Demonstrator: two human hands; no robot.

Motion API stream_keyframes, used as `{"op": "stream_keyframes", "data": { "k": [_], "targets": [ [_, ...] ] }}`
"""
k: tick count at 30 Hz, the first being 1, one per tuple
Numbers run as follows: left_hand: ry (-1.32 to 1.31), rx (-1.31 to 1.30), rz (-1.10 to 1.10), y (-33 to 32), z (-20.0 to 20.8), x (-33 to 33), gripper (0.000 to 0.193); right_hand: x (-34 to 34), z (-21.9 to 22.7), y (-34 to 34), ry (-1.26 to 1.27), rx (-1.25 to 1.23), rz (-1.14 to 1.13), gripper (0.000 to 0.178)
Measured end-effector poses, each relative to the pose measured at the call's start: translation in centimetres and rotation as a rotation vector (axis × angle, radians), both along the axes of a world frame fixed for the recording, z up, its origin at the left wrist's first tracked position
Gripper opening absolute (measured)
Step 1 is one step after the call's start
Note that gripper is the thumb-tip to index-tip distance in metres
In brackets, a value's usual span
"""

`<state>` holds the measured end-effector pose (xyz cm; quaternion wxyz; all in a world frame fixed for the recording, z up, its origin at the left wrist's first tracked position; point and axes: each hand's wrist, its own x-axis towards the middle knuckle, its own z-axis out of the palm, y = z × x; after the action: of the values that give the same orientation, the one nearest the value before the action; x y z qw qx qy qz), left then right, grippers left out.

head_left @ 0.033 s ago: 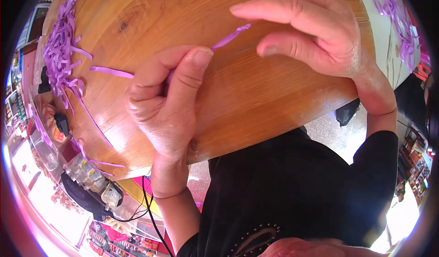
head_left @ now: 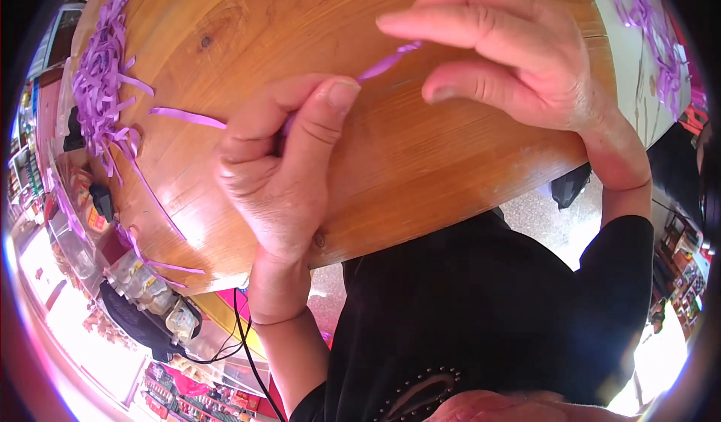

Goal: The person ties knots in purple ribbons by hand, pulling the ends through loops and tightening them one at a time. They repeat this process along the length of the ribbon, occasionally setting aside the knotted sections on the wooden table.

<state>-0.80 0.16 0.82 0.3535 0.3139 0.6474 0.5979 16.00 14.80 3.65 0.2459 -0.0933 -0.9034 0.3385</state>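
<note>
The wooden counter (head_left: pixel 451 151) spreads under both hands, its near edge crossing below the wrists, leaving room to move between them. The right hand (head_left: pixel 518 57) has its grip parted, thumb and fingers apart; the left hand (head_left: pixel 282 159) has its grip pinched on a purple ribbon (head_left: pixel 383 65). Along the counter's left side a tangled pile (head_left: pixel 99 91) takes up space, a loose strand (head_left: pixel 154 196) straggling toward the near edge. The held ribbon's tail points pileward; whether its twisted tip touches the right forefinger, I cannot tell.
</note>
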Motion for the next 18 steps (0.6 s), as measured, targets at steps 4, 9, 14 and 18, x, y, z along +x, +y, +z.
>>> {"op": "stream_keyframes", "data": {
  "k": [4,9,14,18],
  "targets": [
    [0.117,0.118,-0.175,0.1,-0.4,0.1,0.006,-0.6,-1.6,-0.2,-0.011,0.191,0.095,0.022],
    [0.263,0.197,-0.238,0.2,-0.8,-0.8,0.013,0.2,-1.5,0.5,0.145,0.053,-0.026,0.017],
    [0.189,0.064,-0.158,-0.6,1.5,-2.5,0.015,5.6,-2.6,5.1,0.453,-0.427,-0.267,0.019],
    [0.286,0.014,-0.179,-2.6,2.5,-5.5,0.011,6.0,-2.9,7.9,0.598,-0.576,-0.163,0.023]
  ]
}}
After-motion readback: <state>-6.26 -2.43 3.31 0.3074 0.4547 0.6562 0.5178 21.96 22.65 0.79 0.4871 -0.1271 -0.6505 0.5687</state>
